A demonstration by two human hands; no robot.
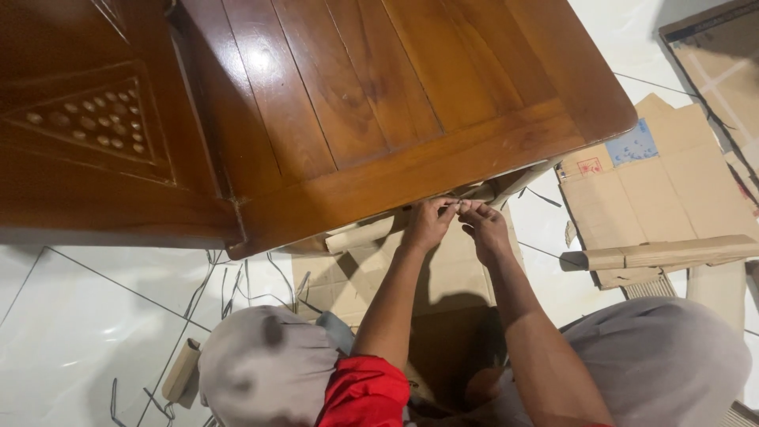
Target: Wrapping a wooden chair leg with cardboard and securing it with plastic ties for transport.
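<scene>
Both hands meet just under the near edge of the glossy brown wooden table (411, 119). The left hand (428, 224) and the right hand (484, 225) have their fingertips pinched together on a thin, pale strip or strap (457, 204); it is too small to tell exactly what it is, but each hand looks closed around one end of it, thumbs and forefingers nearly touching.

Judging by how it lies, the strip is light, narrow and pliable, likely slick, so a firm fingertip pinch close to the ends seems the sensible hold; a loose grip would probably let it slide.

Just beside the hands, a rolled tube of brown cardboard (365, 233) rests against the table's underside. Flattened brown cardboard sheets (672, 182) lie on the white tiled floor (87, 316), with another long cardboard roll (664, 253) to the right. Thin dark strap offcuts (237, 285) are scattered across the tiles near the person's grey-clad knee (265, 368).
</scene>
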